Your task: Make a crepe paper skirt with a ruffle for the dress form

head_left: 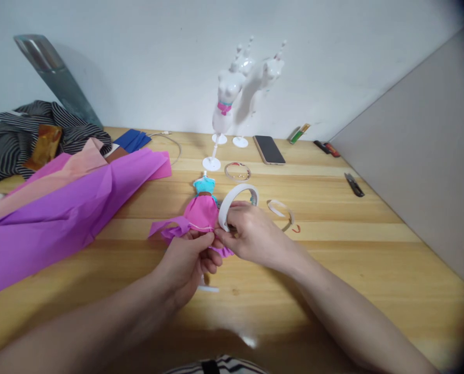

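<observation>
wooden table [333, 270], seen from above and behind the hands.

left hand [189, 259]: thumb and fingers pinched shut on the lower hem of the pink skirt [201, 213]. the skirt is paper, worn by a small dress form [204, 186] with a turquoise top. its top end points away from the person, and its white stand base [208, 288] shows just under the left hand. cannot tell whether the form rests on the table or is lifted off it.

right hand [251, 236]: closed around the near side of a white tape roll [235, 203], fingertips meeting the left hand at the skirt hem. the roll stands on edge, just right of the skirt and touching it.

a loose pink strip [169, 227] trails left from the hem.

around:
- large purple and pink paper sheets [60, 208], left of the hands, well apart from them
- striped cloth [22, 130] heaped at far left; blue paper [133, 139] beside it
- two white dress forms [228, 98] upright by the wall, one with a pink band
- clear ring [237, 170] between those forms and the skirt
- phone [269, 149] lying flat, screen dark
- curled tape strip [282, 210] right of the roll
- black snips [354, 184] far right
</observation>
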`<control>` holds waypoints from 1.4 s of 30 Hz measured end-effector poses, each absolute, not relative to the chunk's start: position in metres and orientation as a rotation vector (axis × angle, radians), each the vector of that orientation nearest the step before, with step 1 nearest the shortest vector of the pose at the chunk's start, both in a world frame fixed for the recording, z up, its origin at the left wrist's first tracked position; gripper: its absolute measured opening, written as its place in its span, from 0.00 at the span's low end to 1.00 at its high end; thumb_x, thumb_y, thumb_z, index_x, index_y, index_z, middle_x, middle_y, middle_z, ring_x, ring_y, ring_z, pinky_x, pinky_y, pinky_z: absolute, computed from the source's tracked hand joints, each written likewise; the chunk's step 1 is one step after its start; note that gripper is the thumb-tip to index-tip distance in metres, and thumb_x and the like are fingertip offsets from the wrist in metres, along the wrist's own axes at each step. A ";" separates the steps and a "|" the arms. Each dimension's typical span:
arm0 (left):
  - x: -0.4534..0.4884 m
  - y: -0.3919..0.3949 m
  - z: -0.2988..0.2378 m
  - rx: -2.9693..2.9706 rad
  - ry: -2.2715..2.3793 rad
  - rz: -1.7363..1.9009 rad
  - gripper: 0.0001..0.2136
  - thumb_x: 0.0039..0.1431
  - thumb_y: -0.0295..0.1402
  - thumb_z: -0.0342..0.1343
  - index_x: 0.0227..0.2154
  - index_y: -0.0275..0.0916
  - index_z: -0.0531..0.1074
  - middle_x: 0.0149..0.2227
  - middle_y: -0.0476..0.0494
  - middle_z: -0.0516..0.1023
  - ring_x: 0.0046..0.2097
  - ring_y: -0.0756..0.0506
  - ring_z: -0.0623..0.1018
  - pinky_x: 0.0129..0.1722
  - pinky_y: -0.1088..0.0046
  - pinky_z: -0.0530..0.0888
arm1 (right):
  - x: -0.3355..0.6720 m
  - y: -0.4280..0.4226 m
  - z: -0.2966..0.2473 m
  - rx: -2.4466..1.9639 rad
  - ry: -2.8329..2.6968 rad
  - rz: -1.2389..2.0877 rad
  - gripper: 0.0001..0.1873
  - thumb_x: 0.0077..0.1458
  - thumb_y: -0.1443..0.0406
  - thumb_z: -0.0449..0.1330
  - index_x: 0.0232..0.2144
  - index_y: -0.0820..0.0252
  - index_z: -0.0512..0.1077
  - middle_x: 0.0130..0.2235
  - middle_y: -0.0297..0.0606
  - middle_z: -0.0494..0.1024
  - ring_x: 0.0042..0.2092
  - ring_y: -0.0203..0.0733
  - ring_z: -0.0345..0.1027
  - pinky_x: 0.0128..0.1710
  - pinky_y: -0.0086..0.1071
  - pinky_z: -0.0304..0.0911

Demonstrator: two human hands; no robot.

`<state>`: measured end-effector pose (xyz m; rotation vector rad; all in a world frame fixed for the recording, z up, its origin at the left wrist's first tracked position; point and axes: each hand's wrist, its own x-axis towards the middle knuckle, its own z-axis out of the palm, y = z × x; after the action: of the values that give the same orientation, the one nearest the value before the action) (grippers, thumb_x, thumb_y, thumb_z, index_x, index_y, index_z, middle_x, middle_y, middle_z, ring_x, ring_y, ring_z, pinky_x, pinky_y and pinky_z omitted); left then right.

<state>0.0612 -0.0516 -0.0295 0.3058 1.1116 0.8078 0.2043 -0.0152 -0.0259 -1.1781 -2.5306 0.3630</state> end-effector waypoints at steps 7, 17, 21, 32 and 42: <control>0.063 -0.051 -0.030 0.323 1.143 0.795 0.12 0.59 0.21 0.47 0.21 0.31 0.68 0.19 0.49 0.70 0.14 0.57 0.65 0.11 0.84 0.59 | 0.204 -0.015 -0.026 -1.180 -2.516 0.375 0.11 0.50 0.72 0.57 0.17 0.62 0.65 0.21 0.35 0.68 0.28 0.36 0.60 0.31 0.30 0.52; 0.063 -0.050 -0.028 0.325 1.142 0.784 0.11 0.59 0.21 0.48 0.22 0.31 0.67 0.21 0.50 0.70 0.15 0.57 0.66 0.12 0.84 0.60 | 0.205 -0.015 -0.024 -1.186 -2.525 0.335 0.12 0.51 0.72 0.56 0.18 0.61 0.64 0.22 0.36 0.68 0.27 0.37 0.60 0.31 0.31 0.53; 0.062 -0.052 -0.029 0.327 1.122 0.781 0.11 0.61 0.21 0.46 0.23 0.31 0.67 0.21 0.50 0.70 0.15 0.57 0.67 0.12 0.85 0.61 | 0.205 -0.015 -0.024 -1.194 -2.530 0.323 0.11 0.51 0.72 0.56 0.18 0.61 0.64 0.21 0.36 0.69 0.27 0.37 0.60 0.31 0.31 0.52; 0.061 -0.053 -0.029 0.347 1.113 0.797 0.07 0.56 0.24 0.52 0.23 0.32 0.68 0.22 0.49 0.70 0.15 0.56 0.67 0.12 0.82 0.62 | 0.204 -0.015 -0.026 -1.196 -2.531 0.339 0.11 0.50 0.72 0.56 0.17 0.62 0.65 0.21 0.36 0.69 0.28 0.37 0.61 0.31 0.31 0.52; 0.060 -0.054 -0.031 0.331 1.092 0.803 0.06 0.55 0.25 0.53 0.23 0.32 0.68 0.22 0.49 0.71 0.15 0.56 0.67 0.12 0.82 0.62 | 0.205 -0.015 -0.024 -1.180 -2.528 0.348 0.12 0.50 0.72 0.56 0.17 0.61 0.65 0.22 0.37 0.70 0.28 0.38 0.61 0.32 0.31 0.54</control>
<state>0.0604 -0.0536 -0.0308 0.3305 1.0915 0.8028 0.2046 -0.0152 -0.0244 -1.1795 -2.5279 0.3475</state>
